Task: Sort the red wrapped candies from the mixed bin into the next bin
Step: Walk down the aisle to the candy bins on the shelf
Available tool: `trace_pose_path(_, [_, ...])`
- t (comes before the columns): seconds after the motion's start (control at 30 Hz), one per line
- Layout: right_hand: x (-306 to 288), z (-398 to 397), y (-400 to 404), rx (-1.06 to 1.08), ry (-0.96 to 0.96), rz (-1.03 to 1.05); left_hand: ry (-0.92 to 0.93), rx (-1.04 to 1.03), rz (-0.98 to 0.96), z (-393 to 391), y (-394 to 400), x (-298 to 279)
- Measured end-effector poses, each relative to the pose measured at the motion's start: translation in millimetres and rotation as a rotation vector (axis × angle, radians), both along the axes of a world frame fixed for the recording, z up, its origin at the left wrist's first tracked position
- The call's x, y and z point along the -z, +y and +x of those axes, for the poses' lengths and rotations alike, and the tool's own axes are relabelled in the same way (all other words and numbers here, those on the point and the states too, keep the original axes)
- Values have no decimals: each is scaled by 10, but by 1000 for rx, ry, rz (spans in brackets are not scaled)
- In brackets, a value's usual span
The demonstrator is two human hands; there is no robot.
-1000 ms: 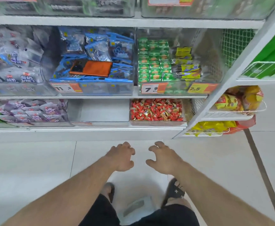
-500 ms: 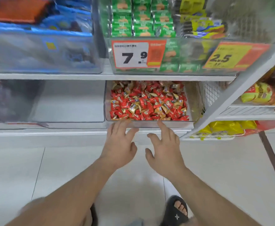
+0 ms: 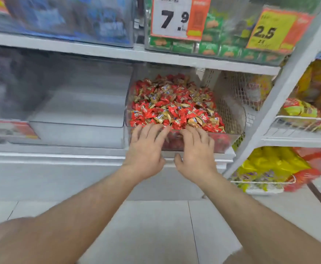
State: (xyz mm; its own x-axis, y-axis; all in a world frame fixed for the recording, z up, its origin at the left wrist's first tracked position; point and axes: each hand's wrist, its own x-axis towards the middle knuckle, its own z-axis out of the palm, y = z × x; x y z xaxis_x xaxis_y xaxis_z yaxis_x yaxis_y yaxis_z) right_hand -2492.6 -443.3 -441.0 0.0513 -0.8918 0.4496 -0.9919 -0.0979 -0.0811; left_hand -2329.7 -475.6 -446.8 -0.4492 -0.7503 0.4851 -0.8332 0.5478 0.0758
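Both hands reach to the front lip of a clear plastic bin [image 3: 232, 138] heaped with crinkly red candies [image 3: 176, 109] mixed with gold-wrapped ones, low on a white shelf [image 3: 60, 149]. The left hand [image 3: 146, 147] and right hand [image 3: 197, 149] lie flat, fingers straight and spread, tips at the rim, holding nothing. Just left sits another clear bin [image 3: 75, 128], smooth-walled, no candies visible in it

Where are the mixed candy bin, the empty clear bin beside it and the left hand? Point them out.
mixed candy bin [image 3: 230, 139]: head view, clear front wall.
empty clear bin [image 3: 75, 123]: head view, front rim.
left hand [image 3: 146, 147]: head view, back of hand.
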Motion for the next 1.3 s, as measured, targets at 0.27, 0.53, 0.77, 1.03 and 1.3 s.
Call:
trace_pose_path(0.27, [-324,-111,146,101,113,142,-181,-10,210,24,62,-423])
trace_pose_path(0.53, [-185,-484,6,227,-18,19,-28,-36,117,-34,-114,-297])
trace_pose_path(0.77, [-214,-505,-299,188,-142,28,79,-76,36,-126,-284,-177])
trace_pose_path(1.03, [-373,-522,-223,59,-290,-74,229,0,25,-70,-273,-319])
trace_pose_path(1.3, [-397,-464,103,80,-362,27,150,-47,137,-55,98,-317])
